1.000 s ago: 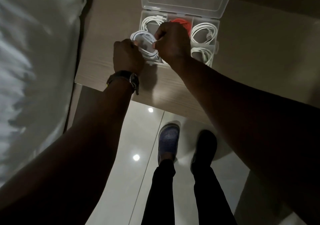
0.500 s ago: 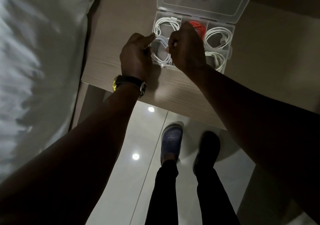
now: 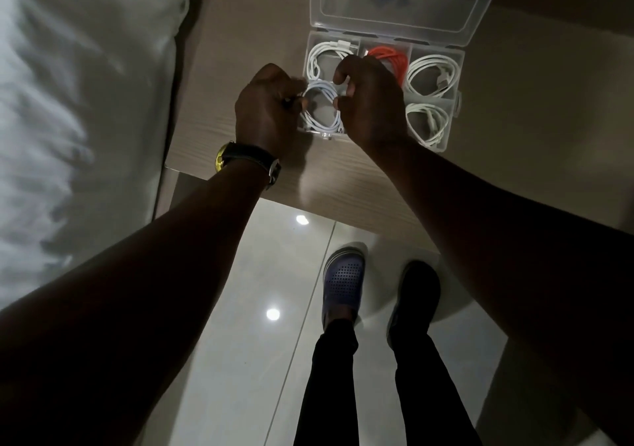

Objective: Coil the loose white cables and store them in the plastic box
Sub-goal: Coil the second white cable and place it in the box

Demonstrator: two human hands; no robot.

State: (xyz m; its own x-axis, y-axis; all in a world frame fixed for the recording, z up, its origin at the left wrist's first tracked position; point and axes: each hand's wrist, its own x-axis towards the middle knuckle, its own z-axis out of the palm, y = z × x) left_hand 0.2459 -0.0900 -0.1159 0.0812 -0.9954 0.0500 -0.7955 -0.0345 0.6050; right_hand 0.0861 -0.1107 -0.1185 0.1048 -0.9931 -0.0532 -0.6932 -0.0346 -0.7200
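A clear plastic box [image 3: 452, 126] stands open on the wooden table [image 3: 240, 33], its lid [image 3: 404, 2] folded back. A coiled white cable [image 3: 320, 111] lies in the near-left compartment. My left hand [image 3: 266, 116] pinches the coil's left side. My right hand [image 3: 372, 105] is curled over the right side, with its thumb and fingertips on the coil's rim. Other white coils fill the far-left [image 3: 320, 57], far-right [image 3: 430, 75] and near-right [image 3: 429, 124] compartments. An orange cable [image 3: 391, 59] sits in the far-middle one, partly behind my right hand.
White bedding [image 3: 68, 102] runs along the table's left side. The table's near edge is just below my wrists, and beyond it are a glossy tiled floor [image 3: 240, 308] and my feet [image 3: 343, 284]. A watch [image 3: 247, 160] is on my left wrist.
Both hands have carried the coil from above the box's left edge down into the near-left compartment. My right fingers have loosened a little.
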